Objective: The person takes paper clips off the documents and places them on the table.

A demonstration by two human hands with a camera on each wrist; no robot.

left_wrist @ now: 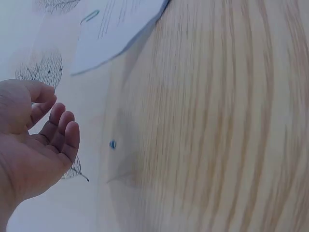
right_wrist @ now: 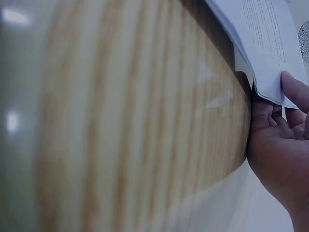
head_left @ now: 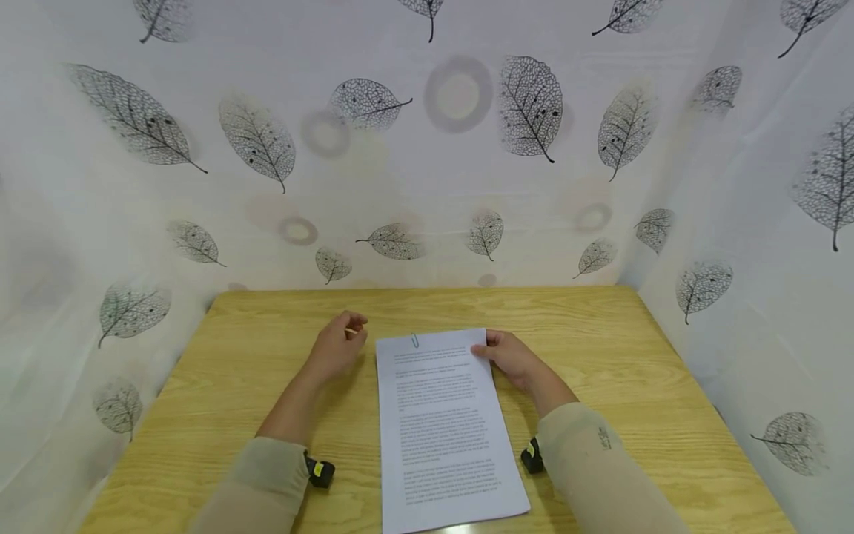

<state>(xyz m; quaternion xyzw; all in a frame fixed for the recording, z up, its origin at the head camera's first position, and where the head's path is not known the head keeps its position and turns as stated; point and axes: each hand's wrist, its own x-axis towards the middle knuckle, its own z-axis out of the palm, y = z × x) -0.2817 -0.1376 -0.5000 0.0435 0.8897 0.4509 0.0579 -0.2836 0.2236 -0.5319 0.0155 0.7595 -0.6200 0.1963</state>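
A stack of printed paper sheets (head_left: 440, 426) lies lengthwise before me, with a green paper clip (head_left: 415, 340) at its top edge. My right hand (head_left: 512, 360) grips the stack's top right corner. In the right wrist view the thumb (right_wrist: 294, 89) lies on the top sheet and the other fingers go under the paper (right_wrist: 268, 48), partly hidden by it. Left of the stack, apart from it, my left hand (head_left: 339, 346) hovers with loosely curled fingers. The left wrist view has its thumb and index finger close together, with nothing clearly visible between them.
The wooden table (head_left: 220, 386) reaches back to a white curtain (head_left: 400, 170) printed with leaves, which also hangs along both sides. A black wrist camera (head_left: 320, 472) sits at the left sleeve, another camera (head_left: 531, 455) at the right. One small blue striped spot (left_wrist: 112, 144) shows in the left wrist view.
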